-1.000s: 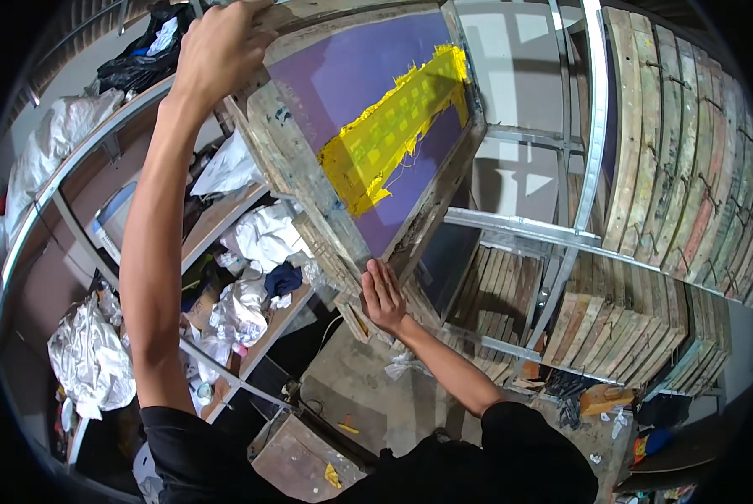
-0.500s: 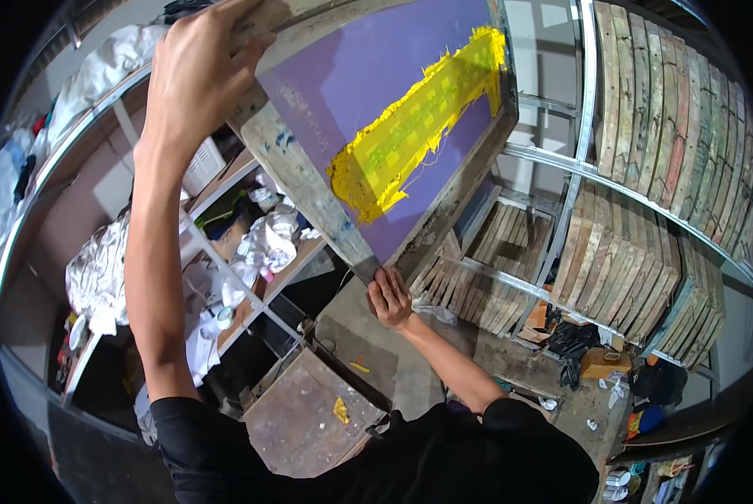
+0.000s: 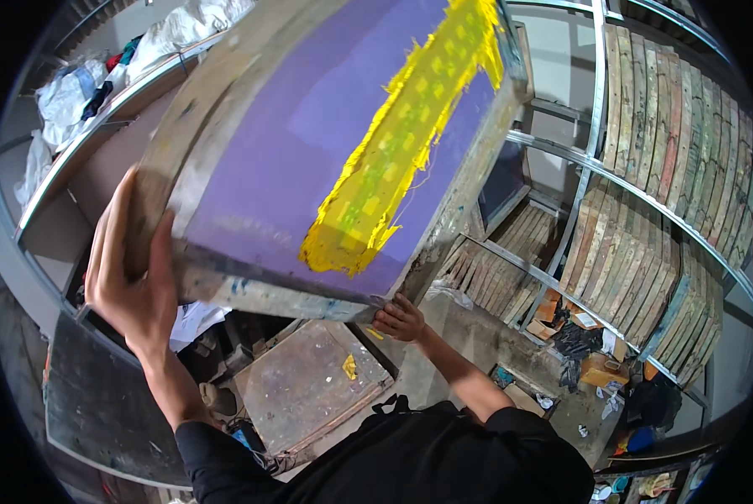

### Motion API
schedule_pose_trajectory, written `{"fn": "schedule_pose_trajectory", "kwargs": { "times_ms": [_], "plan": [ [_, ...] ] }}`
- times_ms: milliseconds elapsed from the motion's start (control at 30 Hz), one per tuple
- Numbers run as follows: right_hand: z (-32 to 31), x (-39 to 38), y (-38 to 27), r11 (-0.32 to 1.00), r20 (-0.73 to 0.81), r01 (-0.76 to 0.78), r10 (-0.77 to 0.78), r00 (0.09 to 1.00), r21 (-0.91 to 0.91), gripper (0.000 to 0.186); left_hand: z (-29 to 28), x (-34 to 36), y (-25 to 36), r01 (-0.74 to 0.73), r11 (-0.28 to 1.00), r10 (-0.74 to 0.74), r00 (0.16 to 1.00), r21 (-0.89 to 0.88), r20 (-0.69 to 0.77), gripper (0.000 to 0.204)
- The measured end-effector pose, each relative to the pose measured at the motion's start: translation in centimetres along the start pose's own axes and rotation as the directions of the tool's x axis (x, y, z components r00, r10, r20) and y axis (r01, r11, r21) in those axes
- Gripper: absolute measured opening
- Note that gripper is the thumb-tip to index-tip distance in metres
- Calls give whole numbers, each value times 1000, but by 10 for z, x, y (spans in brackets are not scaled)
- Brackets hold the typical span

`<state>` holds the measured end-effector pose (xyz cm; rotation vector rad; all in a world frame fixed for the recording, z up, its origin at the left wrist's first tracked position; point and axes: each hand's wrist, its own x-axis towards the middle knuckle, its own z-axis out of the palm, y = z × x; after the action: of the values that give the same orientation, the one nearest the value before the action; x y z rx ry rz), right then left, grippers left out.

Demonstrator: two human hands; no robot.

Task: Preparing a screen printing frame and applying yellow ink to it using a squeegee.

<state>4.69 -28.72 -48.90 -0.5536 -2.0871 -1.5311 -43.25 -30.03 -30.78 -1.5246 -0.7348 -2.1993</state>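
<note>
A wooden-framed printing screen [image 3: 267,160] with purple mesh hangs tilted in the air before me. A ragged-edged band of yellow [image 3: 385,151], patterned with small squares, runs slantwise across its mesh. My left hand [image 3: 137,277] grips the worn frame at its near left corner, thumb on the inner side and fingers round the outside. At the near right corner, my right hand [image 3: 400,319] is closed on the frame's lower edge, fingers bent. The screen's far left part runs out of the picture.
Metal racks on the right hold rows of wooden frames [image 3: 662,126], with more on the lower level [image 3: 620,260]. A stained flat board [image 3: 309,382] lies below the screen. Black plastic bags [image 3: 579,343] and a cardboard box [image 3: 603,370] litter the right floor. White bundles [image 3: 187,34] fill the left shelf.
The screen has turned and its left side has swung down and nearer. My left hand has come lower and left with its corner; my right hand has barely shifted.
</note>
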Motion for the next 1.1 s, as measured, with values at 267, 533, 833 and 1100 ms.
{"fn": "schedule_pose_trajectory", "kwargs": {
  "times_ms": [267, 533, 833, 1100],
  "plan": [
    [-118, 132, -102, 955, -31, 290, -289, 957, 67, 64, -280, -53, 78, 328, 923, -246, 905, 200, -347, 54],
    [-201, 249, -135, 784, 41, 609, -609, 792, -124, 59, -480, -50, 86, 621, 749, -588, 784, -232, 201, 79],
    [-341, 236, 241, 908, -52, 392, -404, 913, -150, 78, -182, 30, 186, 730, 675, -733, 647, -105, -211, 34],
    [-573, -261, 481, 567, 429, -520, 299, 852, 638, 92, 93, -228, 690, 856, 477, -859, 405, -200, -313, 31]
  ]
}}
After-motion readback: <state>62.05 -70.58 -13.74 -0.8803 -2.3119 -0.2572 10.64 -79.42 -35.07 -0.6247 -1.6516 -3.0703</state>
